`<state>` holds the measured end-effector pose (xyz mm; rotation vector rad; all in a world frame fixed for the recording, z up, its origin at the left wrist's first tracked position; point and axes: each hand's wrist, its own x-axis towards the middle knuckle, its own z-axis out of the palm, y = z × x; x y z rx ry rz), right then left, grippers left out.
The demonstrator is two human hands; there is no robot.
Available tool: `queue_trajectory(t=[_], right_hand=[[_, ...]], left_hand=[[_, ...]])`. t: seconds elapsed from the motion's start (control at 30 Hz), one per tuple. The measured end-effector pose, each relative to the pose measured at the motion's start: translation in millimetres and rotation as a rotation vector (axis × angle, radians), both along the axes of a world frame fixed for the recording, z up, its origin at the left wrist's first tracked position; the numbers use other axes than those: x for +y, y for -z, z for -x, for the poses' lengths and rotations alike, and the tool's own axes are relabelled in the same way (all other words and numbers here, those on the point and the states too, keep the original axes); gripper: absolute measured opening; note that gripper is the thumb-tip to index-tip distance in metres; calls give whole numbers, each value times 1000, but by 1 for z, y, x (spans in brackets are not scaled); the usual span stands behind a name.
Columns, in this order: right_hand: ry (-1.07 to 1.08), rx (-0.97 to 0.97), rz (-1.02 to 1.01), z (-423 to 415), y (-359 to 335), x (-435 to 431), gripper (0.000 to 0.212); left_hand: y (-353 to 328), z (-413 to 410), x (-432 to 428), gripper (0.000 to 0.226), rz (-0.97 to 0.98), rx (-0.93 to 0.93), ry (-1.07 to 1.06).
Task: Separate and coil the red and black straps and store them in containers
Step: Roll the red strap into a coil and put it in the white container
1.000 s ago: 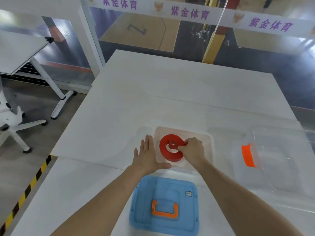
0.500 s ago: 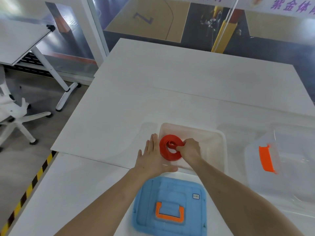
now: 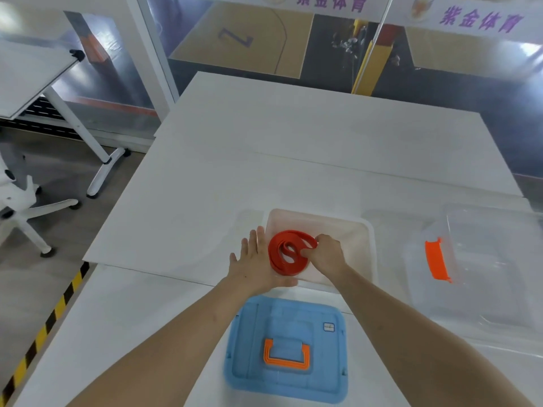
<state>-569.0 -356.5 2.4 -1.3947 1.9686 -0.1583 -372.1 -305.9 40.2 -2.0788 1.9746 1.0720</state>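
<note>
Since a second ago the red strap has slackened: its tight ring now shows looser inner loops, though it lies in the same clear box at the middle of the table. The right hand has its fingers curled, pinching the coil's right side. The left hand lies flat, fingers straight, against the box's left wall, holding nothing. To settle the coil well, I would press it to the box floor and let go slowly, so the loops spring against the walls rather than out. Room is open far and left. The blue lid lies just near the box, with a second clear box to the right. No black strap shows.
</note>
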Motion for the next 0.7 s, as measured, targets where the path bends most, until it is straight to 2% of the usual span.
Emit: queue_trajectory(t=[0.17, 0.33, 0.47, 0.6, 0.7], right_hand=[[-110, 67, 145, 3, -45, 29, 35], [-218, 214, 281, 9, -95, 85, 37], [-239, 291, 374, 23, -120, 153, 36], [-201, 354, 442, 50, -131, 230, 32], [-140, 378, 467, 77, -133, 286, 31]], left_hand=[[-12, -1, 2, 152, 35, -58, 24], [-39, 3, 34, 106, 191, -80, 112], [-55, 13, 81, 82, 370, -92, 235], [-63, 38, 136, 71, 437, -41, 326], [-65, 61, 184, 67, 405, -5, 375]])
